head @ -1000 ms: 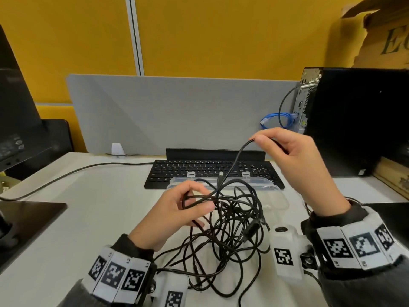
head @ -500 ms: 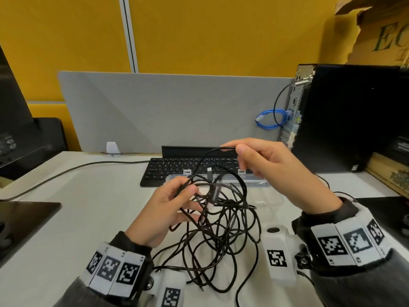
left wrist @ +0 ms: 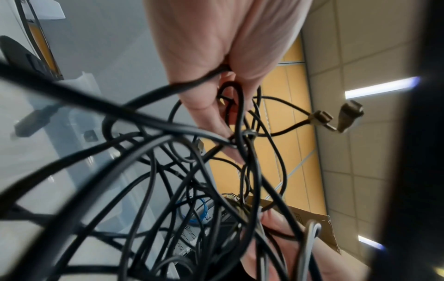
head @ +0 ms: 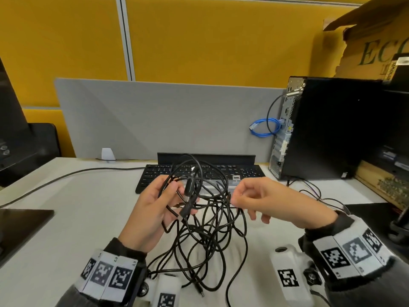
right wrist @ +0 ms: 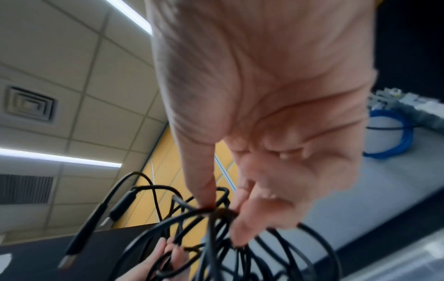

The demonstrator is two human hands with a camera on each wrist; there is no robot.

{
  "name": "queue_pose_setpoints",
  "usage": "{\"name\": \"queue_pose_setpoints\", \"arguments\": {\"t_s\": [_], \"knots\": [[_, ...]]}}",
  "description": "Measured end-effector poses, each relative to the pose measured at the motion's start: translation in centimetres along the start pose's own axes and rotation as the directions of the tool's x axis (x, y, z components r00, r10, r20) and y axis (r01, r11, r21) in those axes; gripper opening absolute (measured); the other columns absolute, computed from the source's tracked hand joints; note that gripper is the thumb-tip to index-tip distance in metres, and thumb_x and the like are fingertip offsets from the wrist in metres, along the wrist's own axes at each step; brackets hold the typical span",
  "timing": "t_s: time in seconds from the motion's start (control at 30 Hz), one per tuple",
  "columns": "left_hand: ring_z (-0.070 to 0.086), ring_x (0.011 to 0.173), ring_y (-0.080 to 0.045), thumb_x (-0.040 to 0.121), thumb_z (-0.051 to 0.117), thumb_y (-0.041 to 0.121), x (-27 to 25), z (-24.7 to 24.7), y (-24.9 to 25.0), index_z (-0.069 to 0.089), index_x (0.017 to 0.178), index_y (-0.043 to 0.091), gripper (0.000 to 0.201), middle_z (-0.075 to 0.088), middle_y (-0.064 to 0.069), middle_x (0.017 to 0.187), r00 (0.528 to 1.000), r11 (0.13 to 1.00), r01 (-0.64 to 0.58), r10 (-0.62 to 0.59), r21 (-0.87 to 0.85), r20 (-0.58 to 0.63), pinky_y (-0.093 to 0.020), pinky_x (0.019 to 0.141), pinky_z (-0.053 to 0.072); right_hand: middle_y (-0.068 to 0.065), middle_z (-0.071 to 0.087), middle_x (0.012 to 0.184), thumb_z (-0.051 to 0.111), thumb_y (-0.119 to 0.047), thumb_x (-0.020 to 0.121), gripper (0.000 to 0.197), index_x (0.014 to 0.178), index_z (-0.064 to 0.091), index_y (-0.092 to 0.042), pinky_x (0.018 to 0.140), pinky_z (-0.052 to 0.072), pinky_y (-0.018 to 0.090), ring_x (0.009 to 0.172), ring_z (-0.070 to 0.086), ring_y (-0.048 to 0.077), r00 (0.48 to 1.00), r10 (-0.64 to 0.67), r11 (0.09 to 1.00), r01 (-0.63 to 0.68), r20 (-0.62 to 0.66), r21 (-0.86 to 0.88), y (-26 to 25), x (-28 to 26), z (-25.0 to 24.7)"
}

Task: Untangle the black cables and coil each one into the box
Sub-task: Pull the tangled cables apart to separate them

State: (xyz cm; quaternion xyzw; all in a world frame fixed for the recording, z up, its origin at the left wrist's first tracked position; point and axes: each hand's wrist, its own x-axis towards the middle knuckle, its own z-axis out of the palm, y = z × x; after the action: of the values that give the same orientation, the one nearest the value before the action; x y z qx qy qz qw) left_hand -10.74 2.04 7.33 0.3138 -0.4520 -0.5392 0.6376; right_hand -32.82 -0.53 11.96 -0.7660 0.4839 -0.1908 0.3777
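Observation:
A tangle of black cables (head: pixel 205 235) hangs from both hands over the white desk, its lower loops lying on the desk. My left hand (head: pixel 177 196) grips several strands, and two plug ends (head: pixel 190 185) stick up beside its fingers. The left wrist view shows the left hand (left wrist: pixel 216 85) curled round the cables with the plugs (left wrist: pixel 321 117) beyond it. My right hand (head: pixel 234 200) pinches strands on the tangle's right side. In the right wrist view the thumb and fingers of the right hand (right wrist: pixel 216 207) close on the bundle. The clear plastic box (head: pixel 219 184) sits behind the tangle, mostly hidden.
A black keyboard (head: pixel 199 171) lies behind the box, against a grey divider. A black computer tower (head: pixel 321 129) with a blue cable (head: pixel 263 129) stands at the right. A monitor base (head: pixel 22 222) is at the left, and a desk cable (head: pixel 66 176) runs to the left.
My right hand came down from its raised pull and moved left to the tangle. My left hand lifted the bundle, so the plug ends now stand above it.

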Motion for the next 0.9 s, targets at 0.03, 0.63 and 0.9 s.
{"name": "queue_pose_setpoints", "arguments": {"t_s": [0.03,0.63,0.9], "knots": [[0.07,0.077,-0.025,0.088,0.044,0.013,-0.1,0.0,0.1,0.051,0.099,0.002,0.017,0.055,-0.014,0.087,1.0,1.0,-0.014,0.014,-0.013,-0.008,-0.035,0.059,0.058,-0.012,0.059,0.06,0.061,-0.036,0.087,0.018,0.092,0.062,-0.019,0.053,0.044,0.02,0.056,0.051,0.001,1.0,0.001,1.0,-0.001,0.0,0.031,-0.1,0.1,0.1],[0.044,0.045,-0.005,0.089,0.045,0.032,0.8,-2.1,1.9,0.066,0.05,0.021,0.045,0.053,0.011,0.051,0.977,0.964,-0.138,0.094,-0.228,-0.193,-0.017,0.04,0.032,-0.004,0.029,0.057,0.044,-0.019,0.095,0.026,0.069,0.047,-0.017,0.037,0.026,0.014,0.044,0.027,0.005,0.948,0.054,0.629,0.212,-0.314,0.748,1.2,-1.0,-3.9],[0.042,0.046,-0.006,0.083,0.053,0.033,1.0,-2.9,1.6,0.067,0.052,0.022,0.035,0.054,0.01,0.054,0.957,0.966,-0.142,0.078,-0.216,-0.28,-0.016,0.038,0.028,-0.007,0.032,0.05,0.045,-0.031,0.095,0.031,0.068,0.056,-0.021,0.038,0.024,0.017,0.046,0.026,0.01,0.876,0.017,0.934,0.157,-0.482,0.32,2.0,-0.6,-3.4]]}}
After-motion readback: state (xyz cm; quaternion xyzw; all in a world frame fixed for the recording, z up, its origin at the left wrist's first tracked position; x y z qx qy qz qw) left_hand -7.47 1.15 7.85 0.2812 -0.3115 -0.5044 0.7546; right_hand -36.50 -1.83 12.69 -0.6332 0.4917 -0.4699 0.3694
